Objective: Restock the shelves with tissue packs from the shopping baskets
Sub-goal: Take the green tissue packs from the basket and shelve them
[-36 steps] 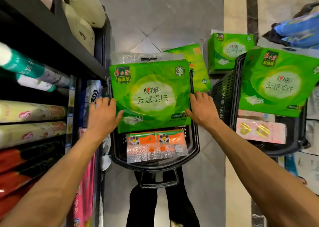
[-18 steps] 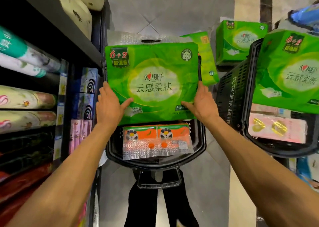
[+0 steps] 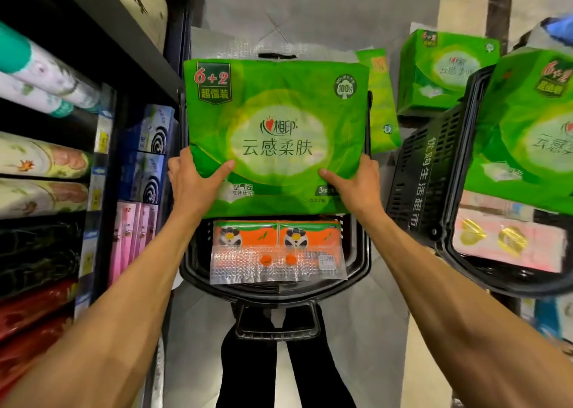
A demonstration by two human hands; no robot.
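Left hand and right hand clamp large green plastic-wrapped tissue pack by opposite edges, thumbs across front, fingers behind; lifted above black plastic shopping basket, likely bound for shelf.

Shelf edge crowds left; second basket crowds right.

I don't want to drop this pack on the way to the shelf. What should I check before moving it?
1. Left hand grips the green tissue pack at a lower corner: ok.
2. Right hand grips the opposite lower corner: ok.
3. Pack clear of the basket rim: cannot tell.
4. Orange pack lies in the basket, untouched by either hand: ok.
5. Free space on the shelves: cannot tell.
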